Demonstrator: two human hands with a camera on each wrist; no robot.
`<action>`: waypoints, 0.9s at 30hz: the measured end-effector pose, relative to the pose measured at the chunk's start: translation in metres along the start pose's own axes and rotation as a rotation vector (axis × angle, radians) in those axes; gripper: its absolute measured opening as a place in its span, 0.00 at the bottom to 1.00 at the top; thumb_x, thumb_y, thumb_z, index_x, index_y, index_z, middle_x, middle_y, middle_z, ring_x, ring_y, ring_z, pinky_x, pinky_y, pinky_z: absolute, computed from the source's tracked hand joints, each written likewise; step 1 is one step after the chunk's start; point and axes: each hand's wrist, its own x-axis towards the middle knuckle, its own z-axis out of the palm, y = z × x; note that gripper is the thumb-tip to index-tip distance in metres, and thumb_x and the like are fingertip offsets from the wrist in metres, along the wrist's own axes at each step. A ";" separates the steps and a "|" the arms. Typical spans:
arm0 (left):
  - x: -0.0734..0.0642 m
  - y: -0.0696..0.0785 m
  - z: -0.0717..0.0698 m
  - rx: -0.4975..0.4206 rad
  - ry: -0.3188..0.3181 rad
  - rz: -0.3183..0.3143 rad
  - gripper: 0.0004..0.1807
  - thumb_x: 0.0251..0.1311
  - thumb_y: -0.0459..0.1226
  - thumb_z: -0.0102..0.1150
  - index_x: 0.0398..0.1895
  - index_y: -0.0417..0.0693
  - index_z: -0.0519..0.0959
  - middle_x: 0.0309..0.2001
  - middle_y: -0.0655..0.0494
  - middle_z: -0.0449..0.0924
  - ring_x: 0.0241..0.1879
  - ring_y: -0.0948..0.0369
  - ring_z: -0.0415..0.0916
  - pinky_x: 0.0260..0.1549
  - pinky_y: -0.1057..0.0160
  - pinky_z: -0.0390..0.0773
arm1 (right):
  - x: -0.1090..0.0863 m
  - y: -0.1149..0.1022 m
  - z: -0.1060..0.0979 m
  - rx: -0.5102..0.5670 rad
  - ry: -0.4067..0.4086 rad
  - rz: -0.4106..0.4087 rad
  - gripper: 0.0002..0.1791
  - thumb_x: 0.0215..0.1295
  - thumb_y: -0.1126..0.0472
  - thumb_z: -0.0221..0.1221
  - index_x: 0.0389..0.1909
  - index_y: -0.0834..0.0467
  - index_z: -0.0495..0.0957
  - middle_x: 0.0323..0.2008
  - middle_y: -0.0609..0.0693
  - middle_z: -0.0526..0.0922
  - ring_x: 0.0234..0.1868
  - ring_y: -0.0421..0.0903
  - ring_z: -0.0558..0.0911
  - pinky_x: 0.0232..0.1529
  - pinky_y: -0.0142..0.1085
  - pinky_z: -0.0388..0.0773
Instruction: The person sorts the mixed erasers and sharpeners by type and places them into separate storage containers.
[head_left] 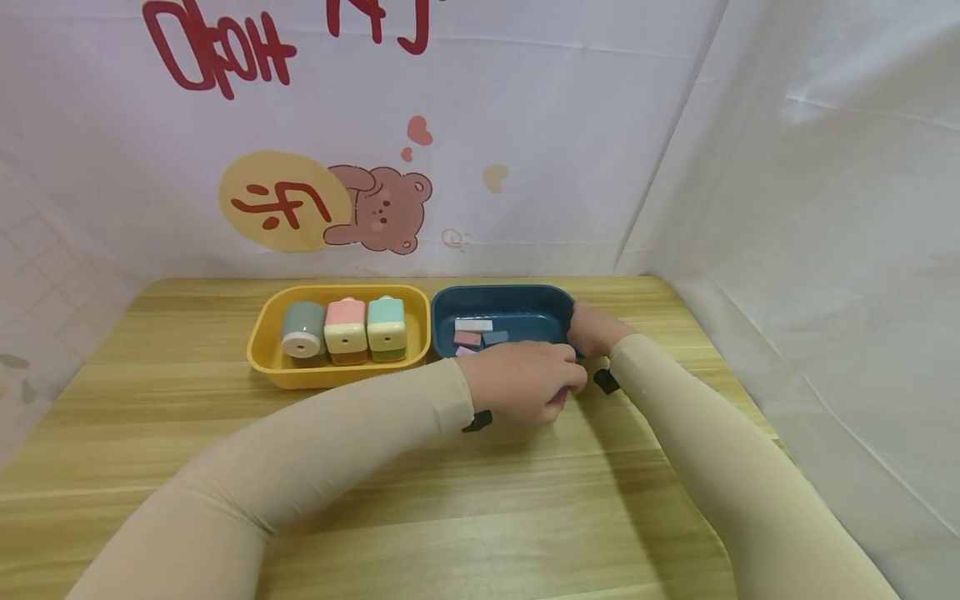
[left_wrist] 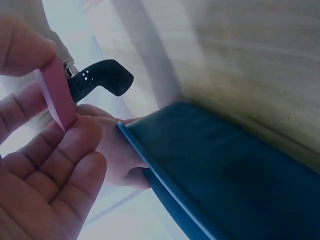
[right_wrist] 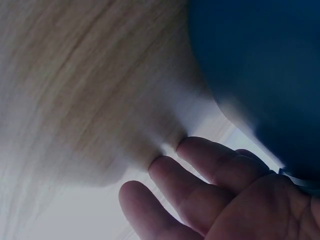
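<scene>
My left hand [head_left: 517, 379] is in front of the blue bin [head_left: 501, 297], near its right end. It pinches a slanted pink eraser [left_wrist: 57, 92] between thumb and fingertips, outside the bin's wall. At the bin's right end, my right hand [head_left: 594, 329] holds the rim, thumb over the inner side. Its other fingers [right_wrist: 182, 192] lie along the outside, low over the table. Inside the bin lie a white block [head_left: 473, 325], a reddish block [head_left: 467, 339], a blue block [head_left: 495, 337] and a pale pink block [head_left: 466, 352]. My left hand hides the bin's front part.
Left of the blue bin stands a yellow bin [head_left: 341, 377]. It holds a grey pencil sharpener [head_left: 303, 321], a pink one and a light blue one. Both bins sit near the back of the wooden table [head_left: 450, 517]. White cloth hangs behind and at the right.
</scene>
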 end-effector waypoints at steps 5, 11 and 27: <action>0.000 -0.003 -0.003 -0.024 0.016 -0.017 0.11 0.73 0.41 0.53 0.51 0.55 0.83 0.46 0.60 0.78 0.44 0.63 0.75 0.48 0.69 0.75 | 0.000 0.001 0.001 0.007 0.015 -0.006 0.28 0.70 0.66 0.46 0.61 0.86 0.59 0.55 0.75 0.76 0.31 0.51 0.81 0.39 0.42 0.81; 0.002 -0.010 -0.005 -0.041 0.034 -0.034 0.09 0.71 0.39 0.54 0.49 0.54 0.82 0.45 0.59 0.78 0.43 0.62 0.75 0.48 0.67 0.75 | 0.000 0.001 0.002 0.090 0.013 0.028 0.32 0.69 0.62 0.50 0.63 0.83 0.57 0.45 0.67 0.81 0.33 0.52 0.80 0.36 0.40 0.77; 0.006 -0.035 -0.009 -0.103 0.075 -0.129 0.08 0.70 0.42 0.59 0.48 0.53 0.81 0.43 0.58 0.75 0.39 0.63 0.74 0.43 0.68 0.75 | -0.002 0.002 0.000 -0.065 0.025 -0.088 0.25 0.72 0.70 0.46 0.58 0.90 0.60 0.46 0.73 0.77 0.23 0.47 0.73 0.24 0.33 0.69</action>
